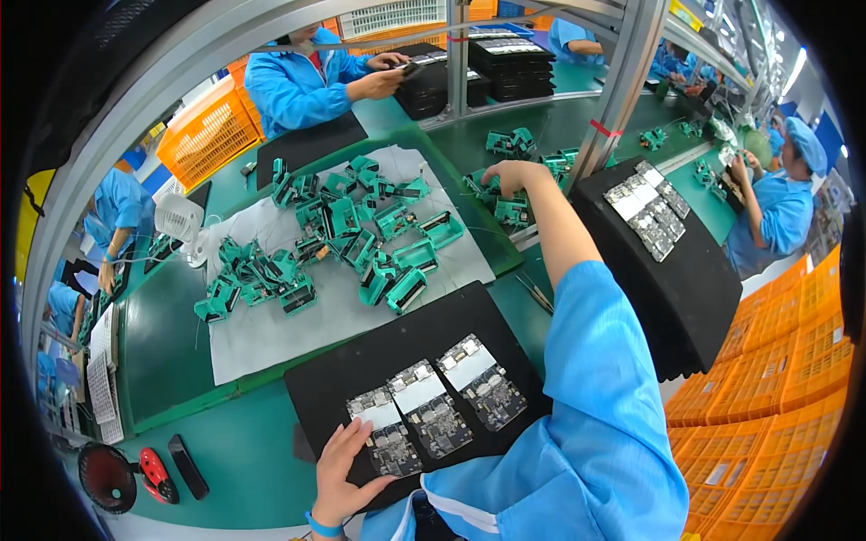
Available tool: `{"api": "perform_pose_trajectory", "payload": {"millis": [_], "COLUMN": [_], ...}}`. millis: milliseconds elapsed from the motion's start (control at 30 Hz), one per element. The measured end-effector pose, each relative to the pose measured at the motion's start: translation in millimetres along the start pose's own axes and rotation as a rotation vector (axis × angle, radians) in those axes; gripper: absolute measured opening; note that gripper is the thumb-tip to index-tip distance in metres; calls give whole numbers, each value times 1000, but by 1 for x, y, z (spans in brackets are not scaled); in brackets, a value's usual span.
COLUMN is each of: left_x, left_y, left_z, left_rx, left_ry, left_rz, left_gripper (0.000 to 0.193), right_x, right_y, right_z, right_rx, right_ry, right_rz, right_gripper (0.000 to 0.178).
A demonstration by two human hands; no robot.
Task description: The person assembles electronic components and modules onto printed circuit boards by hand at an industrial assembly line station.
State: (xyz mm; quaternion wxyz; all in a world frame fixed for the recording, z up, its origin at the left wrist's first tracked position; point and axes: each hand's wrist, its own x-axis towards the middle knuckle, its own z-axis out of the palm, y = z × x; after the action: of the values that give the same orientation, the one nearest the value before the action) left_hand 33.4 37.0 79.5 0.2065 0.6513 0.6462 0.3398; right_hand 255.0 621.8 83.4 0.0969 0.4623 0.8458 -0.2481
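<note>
My left hand [343,464] lies with spread fingers at the left edge of a black foam sheet [316,392]. Its fingertips touch the leftmost circuit board [393,448]. Beside that board lie a middle board [437,424] and a right board [492,397], each with a pale blank strip across it. My right arm stretches far forward over the bench. There my right hand [516,177] has its fingers bent around a green plastic casing [478,184] in a small group of such casings; its fingertips are partly hidden.
A heap of green casings [343,216] with thin wires covers a pale sheet [248,347]. To the right, boards rest on a stack of black foam [663,279] beside a metal post [622,81]. Orange crates [758,379] stand right. A phone [188,467] and small fan [106,476] lie left. Co-workers sit around.
</note>
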Motion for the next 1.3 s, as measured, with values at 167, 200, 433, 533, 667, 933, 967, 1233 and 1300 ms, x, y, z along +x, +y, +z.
{"api": "perform_pose_trajectory", "payload": {"millis": [167, 200, 433, 533, 667, 933, 967, 1233, 1300], "left_x": [-2, -2, -1, -2, -6, -25, -30, -74, -72], "left_y": [5, 5, 0, 7, 2, -8, -22, -60, -68], "left_z": [-7, -6, -7, -10, -8, -12, -9, -3, -7], "left_rx": [15, 15, -8, 11, -5, 57, 118, 415, 290], "left_ry": [4, 5, 18, 14, 40, 458, 605, 367, 572], "left_rz": [-45, -48, 43, 22, 53, 6, -111, -518, -418], "left_gripper": [80, 79, 72, 72, 73, 53, 55, 58, 42], "right_x": [-20, -15, 17, -19, -112, -131, -123, -131, -149], "right_y": [-42, -36, 6, -36, -165, -334, -340, -335, -325], "right_z": [11, 16, 8, -25, -29, 108, 125, 113, 103], "right_rx": [-286, -293, -188, -182, 59, -232, -270, -196, 44], "right_ry": [114, 193, 566, 699, 538, 213, 228, 297, 284], "right_rz": [122, 95, -89, -219, -465, -953, -949, -903, -968], "right_gripper": [70, 64, 34, 34, 41, 41, 41, 34, 38]}}
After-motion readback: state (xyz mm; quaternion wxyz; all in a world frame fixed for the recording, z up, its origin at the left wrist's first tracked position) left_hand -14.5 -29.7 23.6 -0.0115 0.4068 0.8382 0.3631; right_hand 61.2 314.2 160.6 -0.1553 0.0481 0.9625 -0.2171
